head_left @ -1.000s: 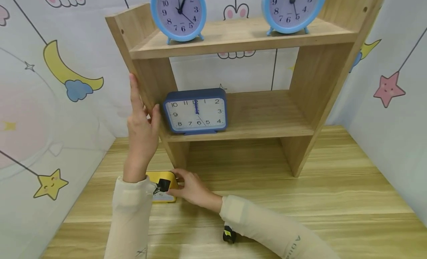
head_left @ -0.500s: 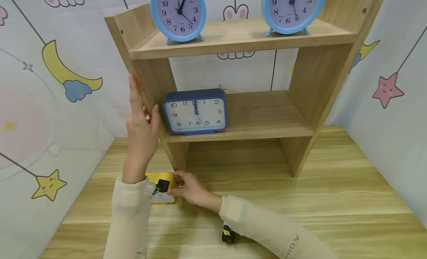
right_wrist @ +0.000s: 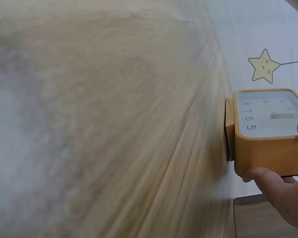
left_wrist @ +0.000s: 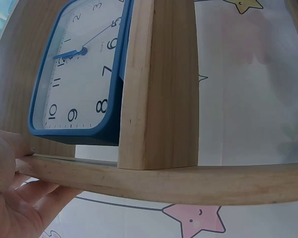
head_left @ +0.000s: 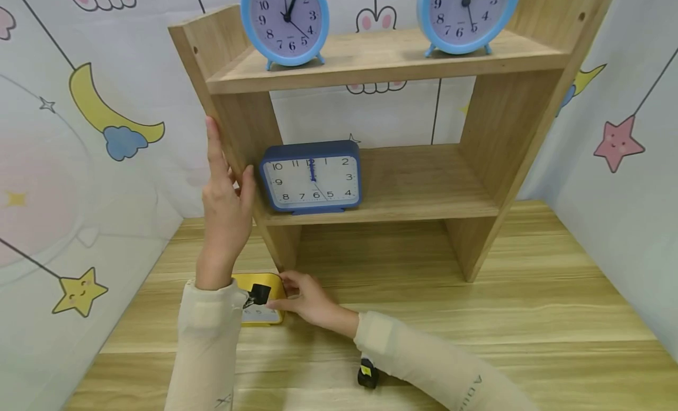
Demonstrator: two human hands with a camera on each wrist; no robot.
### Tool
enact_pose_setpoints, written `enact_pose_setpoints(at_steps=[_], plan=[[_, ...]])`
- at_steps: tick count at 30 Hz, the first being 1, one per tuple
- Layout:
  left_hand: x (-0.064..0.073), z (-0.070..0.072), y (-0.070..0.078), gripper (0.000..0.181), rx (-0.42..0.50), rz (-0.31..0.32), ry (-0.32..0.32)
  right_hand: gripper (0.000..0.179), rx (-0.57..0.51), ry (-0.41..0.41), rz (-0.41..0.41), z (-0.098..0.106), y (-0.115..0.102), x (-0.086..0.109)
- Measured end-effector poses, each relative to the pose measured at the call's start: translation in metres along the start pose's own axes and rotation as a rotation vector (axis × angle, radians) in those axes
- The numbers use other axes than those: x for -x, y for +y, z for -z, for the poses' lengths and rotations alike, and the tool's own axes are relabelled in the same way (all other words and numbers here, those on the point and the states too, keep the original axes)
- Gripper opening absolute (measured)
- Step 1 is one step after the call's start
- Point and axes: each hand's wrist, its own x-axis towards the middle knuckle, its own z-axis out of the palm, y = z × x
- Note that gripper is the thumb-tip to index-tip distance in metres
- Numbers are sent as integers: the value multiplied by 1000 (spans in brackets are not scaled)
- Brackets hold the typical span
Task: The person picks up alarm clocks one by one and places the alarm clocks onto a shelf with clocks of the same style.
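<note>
My left hand grips the left side panel of a wooden shelf. In the left wrist view, the thumb lies on the panel's inner side and the other fingers on its outer side. Low on the left, my right hand holds the right end of a yellow alarm clock, partly hidden behind my left forearm. In the right wrist view, fingertips press the clock's yellow casing. A blue rectangular clock stands on the middle shelf, close to my left thumb.
Two round light-blue alarm clocks, one left and one right, stand on the top board. The shelf rests on a wood-grain table. Cartoon-printed white cloth encloses the back and sides. A black device hangs below my right cuff.
My right hand and the yellow clock have shifted slightly right and toward me. My left hand keeps its grip on the panel, and the other clocks have stayed put.
</note>
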Motion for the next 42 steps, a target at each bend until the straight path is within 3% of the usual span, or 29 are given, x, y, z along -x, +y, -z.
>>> enact_pose_setpoints(at_steps=[19, 37, 42], plan=[[-1, -1, 1, 70, -1, 1, 1, 36, -163, -92, -48, 25, 0, 21], [-1, -2, 0, 71, 5, 27, -6, 41, -158, -110, -77, 51, -1, 45], [0, -2, 2, 71, 16, 71, -14, 40, -188, -102, -77, 59, 0, 52]])
